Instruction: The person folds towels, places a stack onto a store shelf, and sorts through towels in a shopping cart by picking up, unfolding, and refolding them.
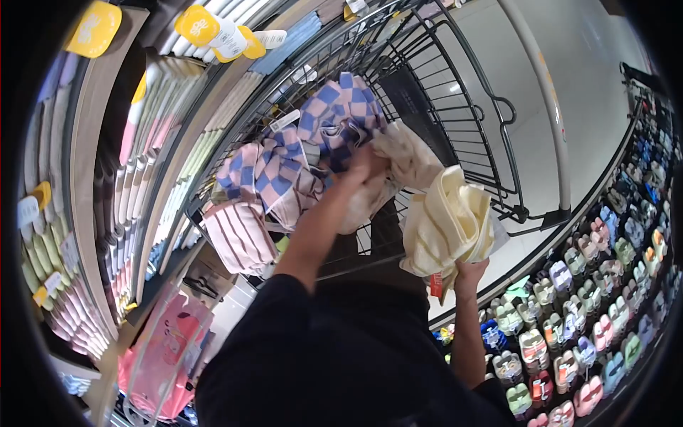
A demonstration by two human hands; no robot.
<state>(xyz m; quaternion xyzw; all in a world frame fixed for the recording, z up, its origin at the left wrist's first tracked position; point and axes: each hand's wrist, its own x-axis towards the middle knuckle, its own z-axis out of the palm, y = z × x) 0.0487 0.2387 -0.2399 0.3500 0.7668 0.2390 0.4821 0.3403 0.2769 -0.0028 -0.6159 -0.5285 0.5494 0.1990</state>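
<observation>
Black wire shopping cart stands before me with several towels in it. My right hand is closed on a pale yellow striped towel at the cart's near right side; a red tag hangs below it. My left hand reaches into the cart among the towels, its fingers blurred and partly hidden. Around it lie a blue and pink checked towel, a second checked towel and a cream towel. A pink towel with brown stripes lies at the cart's left corner.
Shelves of folded towels run along the left, with yellow labels on their edges. A pink bag hangs at the lower left. Rows of slippers fill a display on the right, beyond the pale floor.
</observation>
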